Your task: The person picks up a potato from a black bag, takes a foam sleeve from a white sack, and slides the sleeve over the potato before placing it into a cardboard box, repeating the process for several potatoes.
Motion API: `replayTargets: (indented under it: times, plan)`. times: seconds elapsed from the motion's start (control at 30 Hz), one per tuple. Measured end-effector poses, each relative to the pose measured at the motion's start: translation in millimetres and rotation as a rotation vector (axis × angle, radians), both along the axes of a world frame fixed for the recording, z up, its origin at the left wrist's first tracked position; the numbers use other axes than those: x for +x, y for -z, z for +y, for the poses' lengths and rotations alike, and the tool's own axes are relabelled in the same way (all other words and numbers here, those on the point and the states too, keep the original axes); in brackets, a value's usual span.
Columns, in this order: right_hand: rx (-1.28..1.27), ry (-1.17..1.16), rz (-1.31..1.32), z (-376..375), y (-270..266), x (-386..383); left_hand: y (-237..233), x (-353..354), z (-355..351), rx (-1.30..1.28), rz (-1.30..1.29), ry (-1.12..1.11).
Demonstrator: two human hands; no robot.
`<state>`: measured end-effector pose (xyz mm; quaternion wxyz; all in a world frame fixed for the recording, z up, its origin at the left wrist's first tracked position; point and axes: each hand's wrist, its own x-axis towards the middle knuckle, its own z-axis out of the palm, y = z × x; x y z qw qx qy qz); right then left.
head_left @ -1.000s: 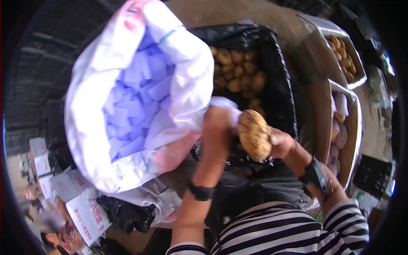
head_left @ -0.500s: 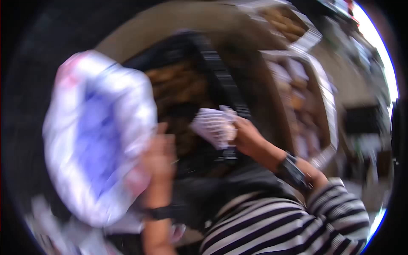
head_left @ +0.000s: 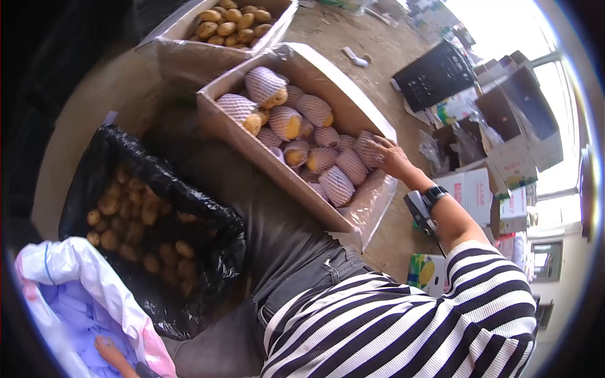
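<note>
My right hand [head_left: 392, 159] is at the far right end of an open cardboard box [head_left: 277, 148]. Its fingers are closed over a potato in a foam net sleeve [head_left: 367, 150]. Several more netted potatoes [head_left: 337, 186] fill the box, some with a bare yellow end showing. My left hand [head_left: 112, 353] reaches into a white and pink sack [head_left: 104, 277] of flat lavender foam net sleeves [head_left: 75, 315]. Its fingers are drawn together on the sleeves, with the tips partly hidden.
A crate lined with black plastic [head_left: 217, 236] holds loose potatoes [head_left: 129, 214] before my legs. Behind stands another box of bare potatoes [head_left: 233, 28]. A black crate [head_left: 435, 75] and stacked cartons [head_left: 469, 195] are at the right.
The view has swung right and sharpened. My right hand has carried a netted potato from above the black-lined crate into the cardboard box. My left hand has moved from the sack's rim into it.
</note>
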<state>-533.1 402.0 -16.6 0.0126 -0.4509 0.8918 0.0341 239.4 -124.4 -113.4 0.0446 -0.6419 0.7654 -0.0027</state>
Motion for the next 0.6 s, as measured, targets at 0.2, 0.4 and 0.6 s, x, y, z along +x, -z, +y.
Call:
replayTargets:
  times: [0.2,0.4,0.6]
  plan:
    - [-0.399,-0.321,-0.216,-170.5,-30.9,68.1,-74.7,-92.2,64.0,-0.414,0.644,-0.022]
    - [-0.042,-0.706,-1.125,-350.3,62.1,265.9,-67.5,-190.8,105.5,-0.806,0.613,-0.024]
    - [0.352,-1.376,-0.896,-373.5,275.7,388.1,-50.9,-182.8,100.2,-0.770,0.707,-0.175]
